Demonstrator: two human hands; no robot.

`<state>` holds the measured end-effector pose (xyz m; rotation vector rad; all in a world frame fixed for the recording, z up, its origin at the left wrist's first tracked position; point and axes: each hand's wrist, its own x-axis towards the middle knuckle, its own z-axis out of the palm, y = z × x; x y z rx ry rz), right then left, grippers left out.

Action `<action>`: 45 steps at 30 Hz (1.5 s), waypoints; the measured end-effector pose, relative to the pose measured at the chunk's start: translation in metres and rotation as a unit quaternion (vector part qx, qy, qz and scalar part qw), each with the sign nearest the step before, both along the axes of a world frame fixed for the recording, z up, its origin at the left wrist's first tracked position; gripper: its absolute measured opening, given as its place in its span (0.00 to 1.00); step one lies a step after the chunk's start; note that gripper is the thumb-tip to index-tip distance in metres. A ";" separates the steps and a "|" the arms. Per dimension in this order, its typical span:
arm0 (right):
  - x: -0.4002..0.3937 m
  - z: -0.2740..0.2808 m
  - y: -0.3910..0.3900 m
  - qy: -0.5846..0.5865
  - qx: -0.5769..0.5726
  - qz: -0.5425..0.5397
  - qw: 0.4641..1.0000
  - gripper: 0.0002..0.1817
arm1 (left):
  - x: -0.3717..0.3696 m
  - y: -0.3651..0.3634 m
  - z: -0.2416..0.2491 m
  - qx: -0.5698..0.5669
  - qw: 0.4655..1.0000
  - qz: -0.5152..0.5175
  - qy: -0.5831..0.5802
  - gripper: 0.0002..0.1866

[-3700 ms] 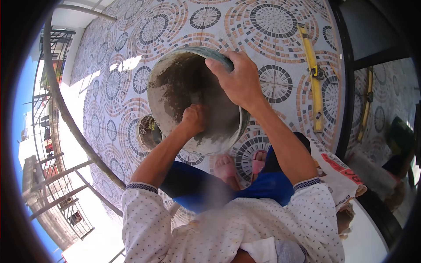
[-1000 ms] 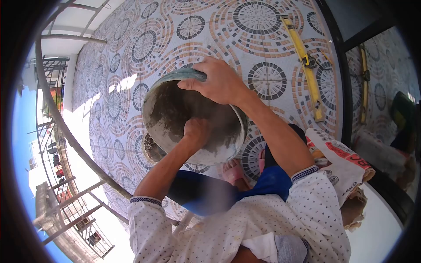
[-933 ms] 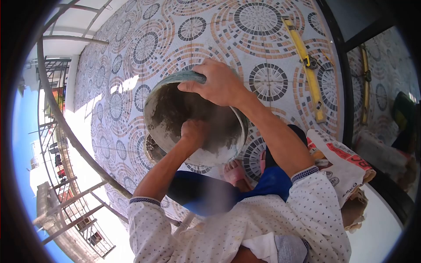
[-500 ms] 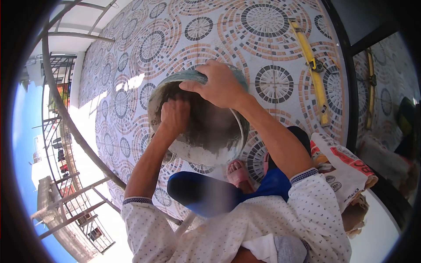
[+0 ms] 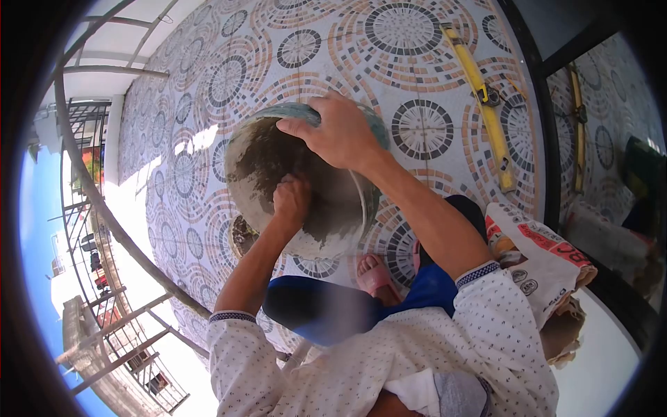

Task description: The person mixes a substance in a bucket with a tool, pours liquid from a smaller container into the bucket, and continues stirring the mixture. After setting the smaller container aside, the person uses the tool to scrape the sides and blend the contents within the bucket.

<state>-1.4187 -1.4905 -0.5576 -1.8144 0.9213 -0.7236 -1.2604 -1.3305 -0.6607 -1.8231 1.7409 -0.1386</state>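
Note:
A mortar-stained bucket [image 5: 319, 244] with a blue-green outer wall leans toward me, its mouth facing up at me. Wet grey-brown paste [image 5: 267, 149] coats its inside. My right hand [image 5: 337, 132] grips the far rim, the thumb inside and the fingers over the outer side. Down inside the bucket is my left hand [image 5: 290, 200], closed in a fist; whatever it holds is hidden beneath it. The bucket's thin handle [image 5: 361, 198] hangs near my right wrist. Against the near left side sits a small round dirty container [image 5: 243, 235], partly covered by the bucket and my left forearm.
A yellow spirit level [image 5: 486, 115] lies on the patterned tile floor [image 5: 326, 76], beside a dark-framed glass panel [image 5: 549, 139]. To my right stands a torn printed sack [image 5: 538, 264]. A metal railing [image 5: 118, 222] runs along the left. My sandalled foot [image 5: 379, 276] is close to the bucket.
My left hand has moved down and nearer to me inside the bucket, still closed. More paste shows on the far inner wall. My right hand keeps its hold on the rim.

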 end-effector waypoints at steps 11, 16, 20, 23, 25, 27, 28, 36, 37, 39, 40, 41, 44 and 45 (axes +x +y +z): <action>0.011 0.008 0.032 -0.008 0.015 0.019 1.000 0.42 | -0.017 0.031 -0.029 0.036 0.937 -0.101 0.333 0.21; 0.012 0.006 0.040 -0.034 0.004 0.020 0.999 0.41 | -0.051 -0.010 0.028 0.134 0.800 0.173 0.559 0.15; 0.008 0.002 0.028 -0.021 0.006 0.014 1.000 0.39 | -0.082 -0.036 0.068 0.178 0.646 0.395 0.629 0.10; 0.001 0.004 0.014 -0.009 0.014 0.016 1.000 0.38 | -0.078 -0.047 0.057 0.142 0.581 0.386 0.702 0.07; -0.003 0.001 0.005 -0.008 0.004 0.018 1.000 0.37 | -0.072 -0.052 0.056 0.115 0.519 0.435 0.727 0.08; -0.006 -0.005 0.001 -0.021 -0.024 -0.002 0.999 0.38 | -0.068 -0.051 0.070 0.084 0.424 0.516 0.740 0.09; -0.008 -0.009 -0.002 -0.026 -0.037 -0.014 0.999 0.38 | -0.061 -0.050 0.073 0.075 0.428 0.513 0.740 0.09; -0.020 0.001 -0.024 -0.031 -0.014 0.031 0.999 0.36 | -0.029 -0.051 0.085 -0.012 0.429 0.483 0.763 0.11; -0.019 0.001 -0.024 -0.033 -0.013 0.036 0.999 0.35 | -0.029 -0.055 0.083 -0.014 0.414 0.484 0.771 0.11; -0.018 0.000 -0.024 -0.044 -0.006 0.037 0.998 0.37 | -0.034 -0.059 0.078 -0.019 0.382 0.486 0.786 0.12; -0.017 0.000 -0.024 -0.051 -0.003 0.036 0.998 0.38 | -0.037 -0.056 0.073 -0.023 0.353 0.503 0.788 0.11; -0.016 0.001 -0.022 -0.046 0.004 0.042 0.998 0.38 | -0.040 -0.054 0.063 -0.025 0.326 0.518 0.791 0.11; -0.016 -0.002 -0.021 -0.041 -0.007 0.035 0.998 0.37 | -0.043 -0.049 0.045 -0.008 0.280 0.553 0.785 0.11; -0.012 -0.009 -0.018 -0.045 -0.029 0.024 0.998 0.37 | -0.046 -0.046 0.040 0.002 0.269 0.565 0.780 0.11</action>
